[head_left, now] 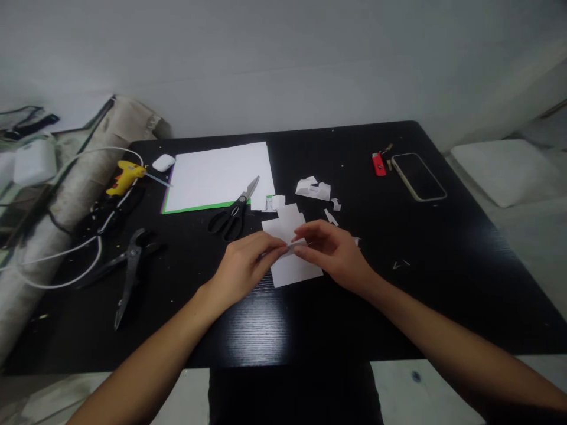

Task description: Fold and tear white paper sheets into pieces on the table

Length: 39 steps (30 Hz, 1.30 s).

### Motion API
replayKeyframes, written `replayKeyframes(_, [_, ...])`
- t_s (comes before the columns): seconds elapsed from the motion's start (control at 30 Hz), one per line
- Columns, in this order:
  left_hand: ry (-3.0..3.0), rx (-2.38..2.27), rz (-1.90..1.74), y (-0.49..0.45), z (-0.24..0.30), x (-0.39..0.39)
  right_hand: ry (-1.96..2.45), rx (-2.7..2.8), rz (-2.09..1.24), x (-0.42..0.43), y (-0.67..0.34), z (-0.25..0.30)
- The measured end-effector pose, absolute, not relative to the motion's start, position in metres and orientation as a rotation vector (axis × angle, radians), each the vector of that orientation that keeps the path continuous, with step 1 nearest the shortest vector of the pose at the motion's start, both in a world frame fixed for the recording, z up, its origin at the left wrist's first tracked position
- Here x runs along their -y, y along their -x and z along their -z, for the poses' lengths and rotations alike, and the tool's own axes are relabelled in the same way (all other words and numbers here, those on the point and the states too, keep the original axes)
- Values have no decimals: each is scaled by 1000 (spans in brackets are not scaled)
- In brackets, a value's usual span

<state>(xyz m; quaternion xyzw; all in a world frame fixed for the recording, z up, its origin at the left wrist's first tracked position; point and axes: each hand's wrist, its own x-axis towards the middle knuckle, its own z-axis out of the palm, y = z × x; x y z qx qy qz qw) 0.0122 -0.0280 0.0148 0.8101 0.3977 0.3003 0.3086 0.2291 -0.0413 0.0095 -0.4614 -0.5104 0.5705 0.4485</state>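
Both hands meet over a white paper cutout (296,273) that lies on the black table. Between the fingertips is a small folded strip of paper (297,243). My left hand (246,260) pinches its left end with thumb and fingers. On the other end, my right hand (333,251) has its thumb and fingers closed, curled over the paper. Whether the strip is joined to the cutout below I cannot tell. Just beyond the hands are folded paper pieces (313,189) and a small paper piece (274,203). Black-handled scissors (237,212) lie left of the cutout, blades pointing away.
White sheets (217,174) with a green edge lie at the back left. A yellow glue gun (126,177), its white cable and large dark shears (133,260) occupy the left side. Towards the right are a red lighter (378,164) and a phone (420,177). Paper scraps (331,217) surround the hands.
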Motion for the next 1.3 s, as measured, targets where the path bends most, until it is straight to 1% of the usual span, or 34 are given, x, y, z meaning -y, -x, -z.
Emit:
replayKeyframes(0.17, [-2131, -1039, -815, -14, -12, 32, 1243, 1293, -1354, 47, -226, -10])
replayKeyframes(0.47, [-2121, -972, -898, -16, -12, 34, 1248, 1203, -1351, 47, -227, -9])
replayKeyframes(0.9, [-2067, -929, -922, -17, -8, 30, 1222, 1228, -1316, 46, -227, -9])
replayKeyframes(1.17, [-2077, -905, -946, -16, -5, 29, 1189, 1213, -1363, 44, -229, -7])
replayKeyframes(1.3, [-2077, -911, -951, -17, -7, 28, 1216, 1222, -1325, 44, -228, -8])
